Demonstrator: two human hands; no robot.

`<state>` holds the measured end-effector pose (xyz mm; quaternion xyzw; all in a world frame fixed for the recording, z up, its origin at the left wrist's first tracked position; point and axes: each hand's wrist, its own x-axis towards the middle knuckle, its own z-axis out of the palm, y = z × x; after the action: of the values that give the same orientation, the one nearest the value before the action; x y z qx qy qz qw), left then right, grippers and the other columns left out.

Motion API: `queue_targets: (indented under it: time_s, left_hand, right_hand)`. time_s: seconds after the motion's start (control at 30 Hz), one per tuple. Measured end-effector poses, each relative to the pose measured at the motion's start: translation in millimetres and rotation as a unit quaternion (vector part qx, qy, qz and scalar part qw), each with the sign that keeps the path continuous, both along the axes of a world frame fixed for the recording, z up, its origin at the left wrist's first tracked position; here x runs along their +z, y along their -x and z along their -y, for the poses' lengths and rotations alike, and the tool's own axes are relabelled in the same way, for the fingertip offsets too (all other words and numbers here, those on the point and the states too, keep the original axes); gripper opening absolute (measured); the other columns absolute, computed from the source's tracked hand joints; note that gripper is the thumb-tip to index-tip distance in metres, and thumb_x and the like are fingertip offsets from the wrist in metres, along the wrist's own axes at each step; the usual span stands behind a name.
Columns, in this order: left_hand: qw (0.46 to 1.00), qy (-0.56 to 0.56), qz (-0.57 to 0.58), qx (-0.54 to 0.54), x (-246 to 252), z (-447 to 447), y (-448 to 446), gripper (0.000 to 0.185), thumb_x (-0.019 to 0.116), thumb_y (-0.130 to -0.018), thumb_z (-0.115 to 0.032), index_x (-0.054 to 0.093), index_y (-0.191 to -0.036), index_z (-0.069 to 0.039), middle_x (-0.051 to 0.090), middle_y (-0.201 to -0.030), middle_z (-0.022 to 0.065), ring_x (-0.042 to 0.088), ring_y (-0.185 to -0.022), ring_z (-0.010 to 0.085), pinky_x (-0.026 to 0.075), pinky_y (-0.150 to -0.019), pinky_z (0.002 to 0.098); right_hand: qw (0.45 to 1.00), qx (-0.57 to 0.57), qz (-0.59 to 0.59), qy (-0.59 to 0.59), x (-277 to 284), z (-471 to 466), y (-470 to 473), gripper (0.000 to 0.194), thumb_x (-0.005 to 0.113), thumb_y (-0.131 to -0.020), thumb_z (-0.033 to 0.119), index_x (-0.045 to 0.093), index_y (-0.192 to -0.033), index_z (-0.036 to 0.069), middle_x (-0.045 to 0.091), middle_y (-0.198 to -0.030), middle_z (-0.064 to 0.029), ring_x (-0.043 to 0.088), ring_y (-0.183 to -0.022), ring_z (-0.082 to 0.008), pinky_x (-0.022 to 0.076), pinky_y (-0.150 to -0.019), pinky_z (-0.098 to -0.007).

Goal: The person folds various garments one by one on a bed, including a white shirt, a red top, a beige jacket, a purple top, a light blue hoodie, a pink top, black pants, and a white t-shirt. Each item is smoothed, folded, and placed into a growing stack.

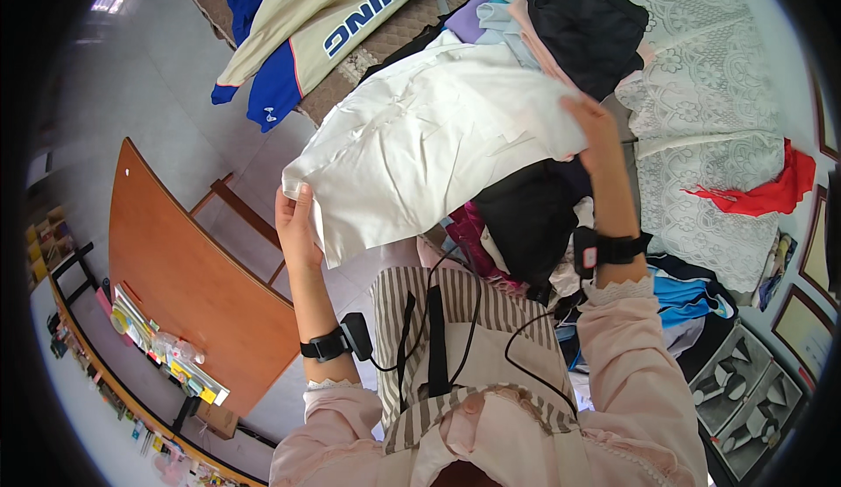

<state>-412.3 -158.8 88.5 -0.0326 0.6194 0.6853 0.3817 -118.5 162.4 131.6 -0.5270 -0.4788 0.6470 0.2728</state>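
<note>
A white cloth garment [420, 145] spreads out in front of me, creased, between my two hands. Its left corner is pinched between the thumb and fingers of my left hand [299, 231]. At the other end, my right hand [591, 132] grips its upper right edge; the fingers there are slightly blurred. Below the right side of the white garment lies a black garment [529, 221] on a pile of mixed clothes. Another folded black garment [585, 30] rests beyond my right hand, on top of peach and light-blue clothes.
A cream and blue jacket [341, 27] with large lettering lies on a brown quilted seat [401, 34]. White lace cloth [709, 93] covers the surface at right, with a red cloth [769, 185] on it. To the left stands a brown wooden table [197, 277] bearing books and a plastic bottle.
</note>
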Motion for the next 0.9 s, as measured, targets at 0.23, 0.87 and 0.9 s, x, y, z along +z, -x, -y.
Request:
queue_targets:
  time_s: [0.23, 0.87, 0.9]
  left_hand:
    - [0.999, -0.015, 0.024, 0.024, 5.4, -2.7, -2.5, 0.028, 0.058, -0.094, -0.017, 0.055, -0.119, -0.004, 0.062, -0.112, 0.0051, 0.059, -0.100, 0.0144, 0.048, -0.086, 0.0297]
    - [0.996, -0.044, 0.076, 0.005, 30.6, -5.0, -15.7, 0.030, 0.053, -0.095, -0.017, 0.051, -0.119, 0.000, 0.060, -0.114, 0.0086, 0.058, -0.103, 0.0174, 0.048, -0.087, 0.0316]
    - [0.996, -0.048, 0.075, 0.010, 31.4, -5.0, -16.9, 0.029, 0.054, -0.094, -0.016, 0.052, -0.118, 0.000, 0.061, -0.112, 0.0082, 0.059, -0.101, 0.0170, 0.048, -0.086, 0.0312]
  right_hand:
    - [0.999, -0.034, 0.016, 0.002, 57.0, -47.7, -2.4, 0.033, 0.066, -0.085, 0.011, 0.060, -0.114, -0.005, 0.066, -0.102, -0.0091, 0.064, -0.088, -0.0157, 0.0506, -0.076, -0.0268]
    - [0.998, 0.014, -0.023, 0.056, 50.1, -53.4, -13.8, 0.037, 0.047, -0.088, 0.009, 0.055, -0.121, -0.005, 0.062, -0.114, -0.0123, 0.060, -0.101, -0.0191, 0.0473, -0.087, -0.0311]
    - [0.998, 0.017, -0.027, 0.059, 50.1, -52.7, -13.3, 0.037, 0.047, -0.088, 0.008, 0.055, -0.122, -0.005, 0.062, -0.114, -0.0123, 0.060, -0.101, -0.0192, 0.0474, -0.087, -0.0311]
